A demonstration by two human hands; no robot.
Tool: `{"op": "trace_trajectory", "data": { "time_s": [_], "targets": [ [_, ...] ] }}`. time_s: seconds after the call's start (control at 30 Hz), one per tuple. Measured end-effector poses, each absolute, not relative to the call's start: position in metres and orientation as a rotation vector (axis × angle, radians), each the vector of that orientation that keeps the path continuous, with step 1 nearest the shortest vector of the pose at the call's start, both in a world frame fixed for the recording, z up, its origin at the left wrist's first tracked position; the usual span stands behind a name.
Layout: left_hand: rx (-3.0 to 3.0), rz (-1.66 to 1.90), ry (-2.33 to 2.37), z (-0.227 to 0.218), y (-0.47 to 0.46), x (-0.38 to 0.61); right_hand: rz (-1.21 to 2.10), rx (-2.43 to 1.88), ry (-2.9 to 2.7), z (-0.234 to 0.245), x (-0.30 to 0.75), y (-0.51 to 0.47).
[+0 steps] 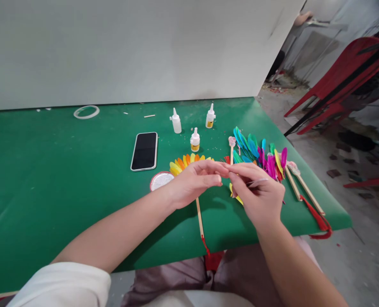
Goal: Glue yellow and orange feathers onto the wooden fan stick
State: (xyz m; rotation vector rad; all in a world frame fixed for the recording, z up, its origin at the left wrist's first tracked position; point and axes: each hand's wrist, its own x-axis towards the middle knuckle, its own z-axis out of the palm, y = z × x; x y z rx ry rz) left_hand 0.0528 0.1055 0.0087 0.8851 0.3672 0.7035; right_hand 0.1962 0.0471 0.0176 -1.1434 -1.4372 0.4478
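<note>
My left hand (199, 181) reaches across the table, its fingers stretched to the right. Its fingertips touch those of my right hand (258, 187), whose thumb and forefinger are pinched together. A slim pale piece (257, 182) sticks out of the right hand; I cannot make out what it is. Beneath the left hand lies a fan of yellow and orange feathers (188, 160) on a wooden stick (199, 217) with a red tassel (214, 260); the hand hides its middle. Beside the left wrist is a round, red-rimmed white lid or dish (161, 181), partly covered.
Loose coloured feathers (248, 147) lie by the right hand, near wooden sticks (309, 194) with red tassels. Three small white bottles (195, 140) stand behind the fan. A phone (145, 151) and a white ring (86, 112) lie on the green table (64, 170). Red chairs (342, 72) are at right.
</note>
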Motion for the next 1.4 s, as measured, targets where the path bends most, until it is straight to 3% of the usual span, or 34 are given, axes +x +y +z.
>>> {"op": "trace_trajectory", "data": {
  "time_s": [0.9,1.13,1.4],
  "targets": [
    [1.224,0.782,0.423,0.0087,0.1095,0.0506,0.357,-1.261,-1.494,0.0215,0.2035,0.0474],
    [1.120,0.724,0.382,0.0049,0.1084,0.0521,0.540,-1.223,-1.234,0.0175,0.2018,0.0482],
    [1.048,0.654,0.374,0.0050,0.1079,0.0503,0.532,-1.240,-1.172,0.0168,0.1998,0.0506]
  ]
}}
